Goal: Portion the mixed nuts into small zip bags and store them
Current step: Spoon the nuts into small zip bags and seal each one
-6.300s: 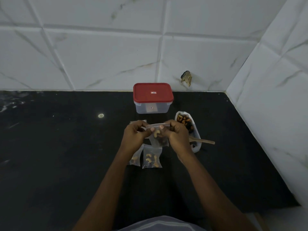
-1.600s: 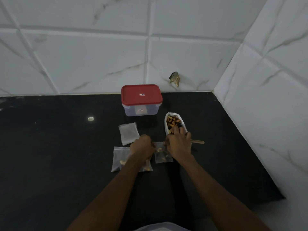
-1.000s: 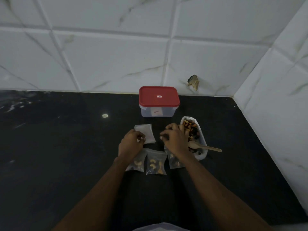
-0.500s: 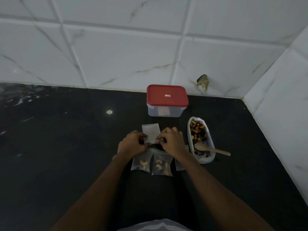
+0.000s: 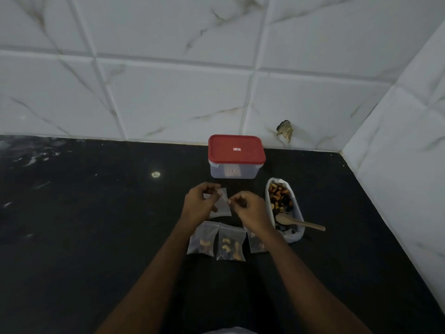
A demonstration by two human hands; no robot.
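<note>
Black counter (image 5: 96,237), dim light. Landmark: red-lidded box (image 5: 237,155), against the wall.

Change noted: the third portion, which both hands held up at its zip about six seconds back, now lies flat. Three filled bags (image 5: 231,244) sit in a row in front of the box, on the person's side. The rightmost is partly hidden by the right forearm. Since setting it down, the hands have gone to the empties just in front of the box and now have an empty bag (image 5: 221,207) between them.

Left hand (image 5: 197,206): thumb and forefinger pinch the bag's top left corner, other fingers curled. Right hand (image 5: 250,208): fingertips pinch the bag's right edge near the top. Cannot tell whether the mouth is parted yet, or whether the bag is clear of the counter, as the film is thin and blurred.

Nuts (image 5: 279,198) are in the white tray (image 5: 295,235), front right of the box. The wooden spoon (image 5: 298,222) rests in the tray's near end, handle pointing right, untouched.

Reading: portion three is closed out and portion four has begun. The next move likely needs the mouth pulled open and one hand freed for the spoon. Storing has not started, and the box lid is on.
</note>
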